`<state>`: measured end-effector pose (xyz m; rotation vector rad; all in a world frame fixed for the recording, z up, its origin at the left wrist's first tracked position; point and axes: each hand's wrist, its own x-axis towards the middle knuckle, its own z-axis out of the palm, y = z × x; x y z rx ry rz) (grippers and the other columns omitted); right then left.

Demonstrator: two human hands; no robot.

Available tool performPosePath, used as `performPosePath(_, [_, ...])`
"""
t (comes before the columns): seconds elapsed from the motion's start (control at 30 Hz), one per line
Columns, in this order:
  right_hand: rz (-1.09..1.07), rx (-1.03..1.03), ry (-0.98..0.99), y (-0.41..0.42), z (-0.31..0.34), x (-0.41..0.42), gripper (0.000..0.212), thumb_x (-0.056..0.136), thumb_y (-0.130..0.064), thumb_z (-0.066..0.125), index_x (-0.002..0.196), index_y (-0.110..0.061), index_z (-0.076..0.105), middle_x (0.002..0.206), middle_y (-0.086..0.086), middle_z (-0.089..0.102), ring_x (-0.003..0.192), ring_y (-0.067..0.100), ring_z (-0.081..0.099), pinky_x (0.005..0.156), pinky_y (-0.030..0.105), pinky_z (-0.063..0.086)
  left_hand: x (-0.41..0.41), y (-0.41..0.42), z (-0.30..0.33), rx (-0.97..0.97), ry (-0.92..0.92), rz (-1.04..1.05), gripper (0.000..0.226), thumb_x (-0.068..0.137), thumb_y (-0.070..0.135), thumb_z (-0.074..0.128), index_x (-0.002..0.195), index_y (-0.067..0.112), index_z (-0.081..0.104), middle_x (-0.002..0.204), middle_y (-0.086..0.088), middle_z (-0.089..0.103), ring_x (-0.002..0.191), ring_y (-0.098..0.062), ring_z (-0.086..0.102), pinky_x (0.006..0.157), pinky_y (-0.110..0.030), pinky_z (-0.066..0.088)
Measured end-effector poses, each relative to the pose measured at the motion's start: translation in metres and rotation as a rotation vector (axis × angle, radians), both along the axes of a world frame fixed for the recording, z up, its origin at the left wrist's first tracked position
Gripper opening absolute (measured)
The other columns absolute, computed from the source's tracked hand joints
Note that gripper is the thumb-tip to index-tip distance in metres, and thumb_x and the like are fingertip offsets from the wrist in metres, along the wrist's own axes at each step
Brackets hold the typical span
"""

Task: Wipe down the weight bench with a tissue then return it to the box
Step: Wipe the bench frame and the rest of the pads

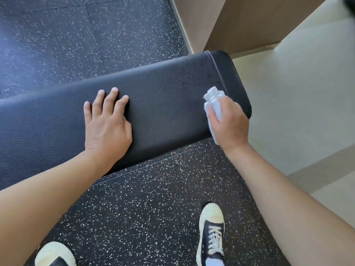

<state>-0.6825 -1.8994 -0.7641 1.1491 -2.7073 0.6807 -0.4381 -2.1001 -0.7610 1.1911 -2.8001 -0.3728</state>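
The black padded weight bench [163, 104] runs across the view from lower left to upper right. My left hand [107, 123] rests flat on its top, fingers spread and straight. My right hand [228, 121] grips a crumpled white tissue [214, 102] near the bench's right end, with the tissue sticking out above and below my fingers and lying against the padding. No tissue box is in view.
Black speckled rubber flooring [153, 208] surrounds the bench. My two shoes, the left shoe [55, 254] and the right shoe [211, 233], stand in front of it. A pale tiled floor [297, 112] and a beige wall corner [221, 22] lie to the right.
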Motion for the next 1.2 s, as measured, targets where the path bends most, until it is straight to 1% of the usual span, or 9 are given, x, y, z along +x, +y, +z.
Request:
performPosePath(0.1, [-0.027,-0.018,-0.002,-0.016,0.004,0.034,0.03,0.1,-0.035,0.064,0.087,-0.011,0.053,0.084,0.009,0.061,0.072,0.033,0.053,0.058,0.043,0.045,-0.01,-0.001,0.01,0.003,-0.031,0.021,0.06,0.086,0.026,0.04,0.143,0.012,0.05,0.16,-0.015,0.04,0.149,-0.045,0.03,0.121,-0.066,0.021])
performPosePath(0.23, [0.184,0.001,-0.036,-0.044,0.004,0.104,0.022,0.088,-0.026,0.077,0.087,-0.01,0.063,0.082,0.008,0.062,0.067,0.031,0.053,0.055,0.042,0.043,-0.037,-0.013,0.022,-0.01,0.02,0.008,0.058,0.082,0.024,0.041,0.138,0.012,0.052,0.143,-0.018,0.049,0.125,-0.046,0.044,0.111,-0.061,0.036])
performPosePath(0.4, [0.368,-0.051,0.045,-0.038,0.004,0.085,0.021,0.085,-0.024,0.081,0.085,-0.012,0.063,0.076,0.006,0.059,0.062,0.028,0.052,0.049,0.04,0.045,-0.087,-0.018,0.017,0.033,0.101,-0.041,0.059,0.092,0.025,0.043,0.15,0.013,0.046,0.157,-0.012,0.043,0.14,-0.042,0.04,0.119,-0.06,0.029])
performPosePath(0.5, [0.222,-0.105,0.151,-0.013,0.004,0.022,0.027,0.089,-0.026,0.079,0.096,-0.02,0.054,0.08,0.008,0.064,0.058,0.031,0.055,0.047,0.034,0.048,-0.103,-0.008,0.004,0.001,0.085,0.029,0.054,0.097,0.028,0.041,0.15,0.018,0.044,0.159,-0.007,0.041,0.145,-0.036,0.034,0.121,-0.064,0.022])
performPosePath(0.63, [-0.02,-0.02,-0.002,0.014,0.001,-0.044,0.029,0.1,-0.041,0.058,0.091,-0.013,0.052,0.083,0.003,0.059,0.071,0.029,0.053,0.053,0.041,0.048,-0.104,-0.003,-0.007,-0.031,0.13,0.099,0.054,0.095,0.034,0.038,0.148,0.023,0.047,0.156,-0.002,0.043,0.146,-0.033,0.035,0.125,-0.063,0.017])
performPosePath(0.8, [0.073,-0.037,-0.005,-0.022,-0.001,0.022,0.025,0.087,-0.026,0.077,0.084,-0.013,0.056,0.079,0.005,0.058,0.066,0.029,0.05,0.054,0.04,0.038,-0.106,-0.003,-0.006,-0.03,0.113,0.114,0.056,0.095,0.032,0.039,0.149,0.022,0.047,0.157,-0.004,0.043,0.148,-0.034,0.033,0.126,-0.062,0.015])
performPosePath(0.9, [0.132,-0.014,-0.028,-0.052,-0.005,0.06,0.02,0.081,-0.026,0.074,0.082,-0.015,0.057,0.077,0.002,0.056,0.065,0.025,0.045,0.055,0.039,0.033,-0.106,-0.004,-0.01,-0.035,0.106,0.12,0.057,0.094,0.03,0.039,0.15,0.023,0.046,0.158,-0.003,0.041,0.149,-0.033,0.032,0.127,-0.061,0.014])
performPosePath(1.13, [0.315,-0.083,-0.012,-0.046,-0.004,0.024,0.011,0.091,-0.023,0.072,0.093,-0.019,0.061,0.082,0.0,0.058,0.067,0.024,0.049,0.056,0.039,0.045,-0.107,-0.005,-0.01,-0.043,0.087,0.126,0.06,0.092,0.029,0.04,0.15,0.021,0.046,0.159,-0.005,0.041,0.151,-0.034,0.032,0.127,-0.061,0.013])
performPosePath(1.2, [0.229,-0.051,0.067,-0.039,-0.006,-0.008,0.006,0.099,-0.026,0.065,0.098,-0.02,0.068,0.086,-0.001,0.061,0.069,0.025,0.053,0.06,0.04,0.047,-0.108,-0.004,-0.009,-0.047,0.08,0.126,0.06,0.091,0.029,0.041,0.15,0.021,0.047,0.16,-0.005,0.041,0.151,-0.035,0.032,0.128,-0.061,0.013])
